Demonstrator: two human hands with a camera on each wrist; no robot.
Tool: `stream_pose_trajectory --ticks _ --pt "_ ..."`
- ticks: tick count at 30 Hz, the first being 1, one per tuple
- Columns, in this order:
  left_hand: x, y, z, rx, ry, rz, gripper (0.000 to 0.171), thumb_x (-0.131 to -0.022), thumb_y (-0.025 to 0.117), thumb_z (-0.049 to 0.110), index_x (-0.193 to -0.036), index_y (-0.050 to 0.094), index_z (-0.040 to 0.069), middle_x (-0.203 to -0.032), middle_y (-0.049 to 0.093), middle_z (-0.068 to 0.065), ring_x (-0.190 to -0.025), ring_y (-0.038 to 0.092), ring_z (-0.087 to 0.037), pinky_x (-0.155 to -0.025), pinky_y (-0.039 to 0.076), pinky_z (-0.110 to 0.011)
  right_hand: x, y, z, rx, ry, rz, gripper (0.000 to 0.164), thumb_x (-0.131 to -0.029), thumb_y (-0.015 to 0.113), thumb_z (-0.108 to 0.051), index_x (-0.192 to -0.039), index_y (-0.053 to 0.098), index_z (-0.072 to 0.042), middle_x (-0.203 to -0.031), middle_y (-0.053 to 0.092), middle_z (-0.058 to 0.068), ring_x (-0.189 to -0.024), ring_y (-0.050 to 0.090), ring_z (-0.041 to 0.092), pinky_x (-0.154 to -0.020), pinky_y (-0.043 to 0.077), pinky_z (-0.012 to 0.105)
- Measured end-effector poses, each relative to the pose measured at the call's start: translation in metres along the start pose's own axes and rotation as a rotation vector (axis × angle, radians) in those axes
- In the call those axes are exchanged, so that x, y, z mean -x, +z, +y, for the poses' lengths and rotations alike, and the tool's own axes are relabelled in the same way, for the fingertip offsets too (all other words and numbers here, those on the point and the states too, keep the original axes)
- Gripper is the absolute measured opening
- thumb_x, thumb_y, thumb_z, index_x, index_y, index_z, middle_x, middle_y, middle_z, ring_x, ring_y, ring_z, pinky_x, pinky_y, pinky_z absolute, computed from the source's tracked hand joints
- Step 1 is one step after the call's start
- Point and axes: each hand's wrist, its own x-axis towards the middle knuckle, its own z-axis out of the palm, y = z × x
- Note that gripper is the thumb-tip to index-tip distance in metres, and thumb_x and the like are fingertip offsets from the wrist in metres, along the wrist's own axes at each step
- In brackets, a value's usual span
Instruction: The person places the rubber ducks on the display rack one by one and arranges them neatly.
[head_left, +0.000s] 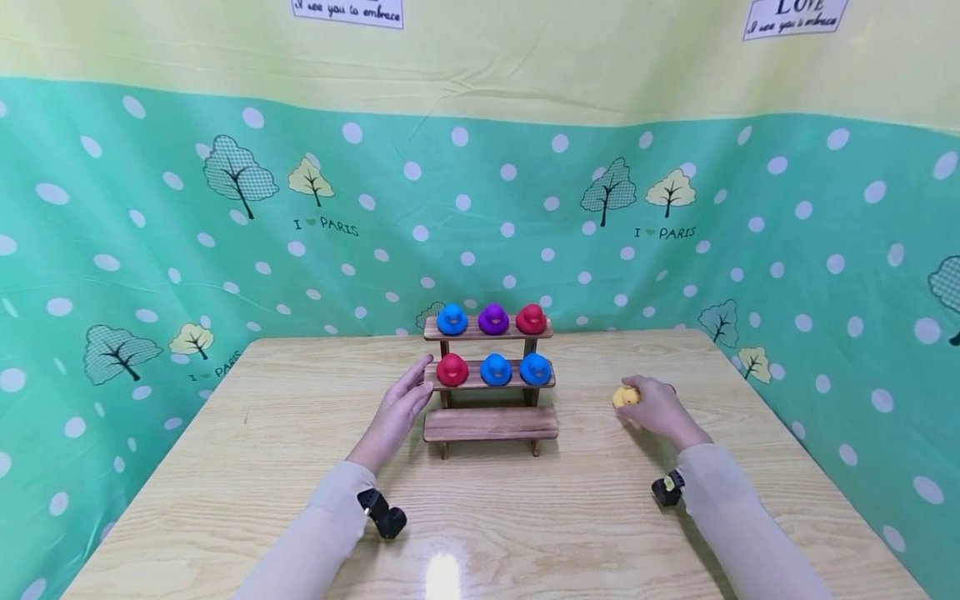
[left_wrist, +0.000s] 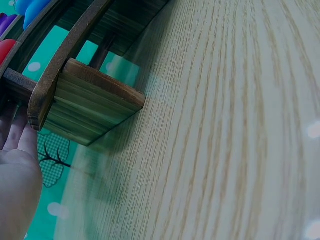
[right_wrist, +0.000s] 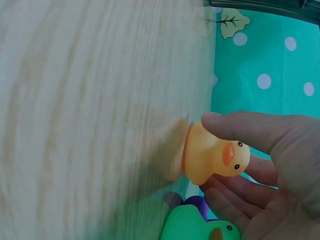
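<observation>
Yellow duck (head_left: 624, 397): right of centre in the head view, base down at the table (head_left: 525, 525); whether it touches the wood cannot be told.
Right hand (head_left: 662, 410): grip closed round the yellow duck, thumb on one side and fingers on the other, probably to keep the small round body from slipping.
Green duck (right_wrist: 192, 222): lower edge of the right wrist view, just beside those fingers, a purple shape (right_wrist: 196, 202) behind it.
Left hand (head_left: 397, 412): fingers extended, grip holding nothing, at the stand's left end, perhaps ready to steady it; contact is unclear.
Wooden stand (head_left: 491, 423): centre of the head view, its shelves stepped, likely so each row shows above the next.
Top shelf ducks: blue (head_left: 452, 320), purple (head_left: 493, 320), red (head_left: 531, 320), facing forward.
Middle shelf ducks: red (head_left: 452, 370), blue (head_left: 496, 370), blue (head_left: 536, 370), spaced apart, apparently for display.
Table surface: pale wood grain, glossy, a bright reflection at bottom centre.
Room: green dotted cloth (head_left: 480, 229) with printed trees surrounds the table, a cream band across the top.
</observation>
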Motion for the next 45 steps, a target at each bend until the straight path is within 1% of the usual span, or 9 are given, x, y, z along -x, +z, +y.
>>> stream_pose_trajectory --ticks 3,6,13,20,26,34,39,45 --pt "0.0 0.0 0.0 0.002 0.0 0.0 0.056 -0.106 0.046 0.011 -0.158 0.026 0.003 -0.166 0.01 -0.013 -0.152 0.008 -0.022 -0.121 0.024 -0.036 0.001 0.0 0.0 -0.005 0.023 -0.014 0.059 -0.091 0.071 -0.008 -0.141 0.047 0.01 -0.128 0.057 0.03 -0.091 0.06 0.026 -0.072 0.056 0.034" --pt "-0.001 0.0 0.0 -0.002 -0.003 0.001 0.056 -0.106 0.046 0.011 -0.158 0.026 0.003 -0.166 0.01 -0.013 -0.152 0.008 -0.022 -0.121 0.024 -0.036 0.001 0.0 0.0 -0.006 0.038 -0.02 0.057 -0.09 0.071 -0.007 -0.141 0.048 0.009 -0.128 0.057 0.028 -0.09 0.059 0.026 -0.07 0.055 0.032" --pt "0.0 0.0 0.0 -0.008 -0.006 0.0 0.056 -0.106 0.046 0.012 -0.158 0.026 0.004 -0.166 0.01 -0.013 -0.152 0.008 -0.023 -0.121 0.024 -0.036 0.001 0.001 0.001 0.02 0.023 -0.019 0.056 -0.089 0.072 -0.008 -0.139 0.051 0.008 -0.129 0.057 0.029 -0.093 0.058 0.027 -0.073 0.055 0.034" --pt "0.0 0.0 0.001 -0.006 -0.007 0.001 0.056 -0.106 0.046 0.011 -0.158 0.026 0.004 -0.166 0.01 -0.014 -0.152 0.008 -0.023 -0.121 0.024 -0.036 0.001 0.0 0.001 0.034 0.009 -0.013 0.056 -0.089 0.073 -0.009 -0.138 0.052 0.009 -0.127 0.058 0.028 -0.091 0.059 0.026 -0.074 0.054 0.034" --pt "-0.001 0.0 0.0 -0.003 -0.005 0.0 0.056 -0.106 0.046 0.011 -0.158 0.026 0.004 -0.166 0.009 -0.014 -0.152 0.008 -0.023 -0.121 0.024 -0.035 0.001 0.0 0.001 0.047 -0.002 -0.004 0.056 -0.09 0.073 -0.011 -0.138 0.052 0.009 -0.128 0.059 0.028 -0.094 0.058 0.027 -0.078 0.055 0.037" --pt "-0.001 0.0 0.001 -0.013 -0.006 -0.006 0.056 -0.107 0.046 0.013 -0.158 0.025 0.004 -0.166 0.009 -0.013 -0.152 0.008 -0.023 -0.121 0.023 -0.037 0.004 -0.002 -0.001 0.027 -0.027 -0.001 0.056 -0.09 0.073 -0.013 -0.138 0.052 0.009 -0.127 0.059 0.028 -0.095 0.059 0.027 -0.079 0.055 0.039" --pt "0.0 0.0 0.001 -0.009 -0.006 -0.002 0.055 -0.107 0.044 0.012 -0.158 0.025 0.004 -0.166 0.009 -0.014 -0.152 0.008 -0.023 -0.121 0.023 -0.037 0.008 -0.007 -0.006 0.008 -0.062 0.005 0.055 -0.09 0.071 -0.012 -0.137 0.053 0.01 -0.129 0.058 0.029 -0.099 0.06 0.029 -0.082 0.056 0.04" --pt "0.0 0.0 0.001 -0.013 -0.006 -0.005 0.056 -0.107 0.045 0.013 -0.158 0.025 0.004 -0.165 0.009 -0.015 -0.152 0.008 -0.024 -0.121 0.023 -0.037 0.01 -0.009 -0.013 0.02 -0.107 0.022 0.054 -0.091 0.071 -0.012 -0.137 0.053 0.009 -0.13 0.057 0.03 -0.104 0.061 0.032 -0.085 0.056 0.043"
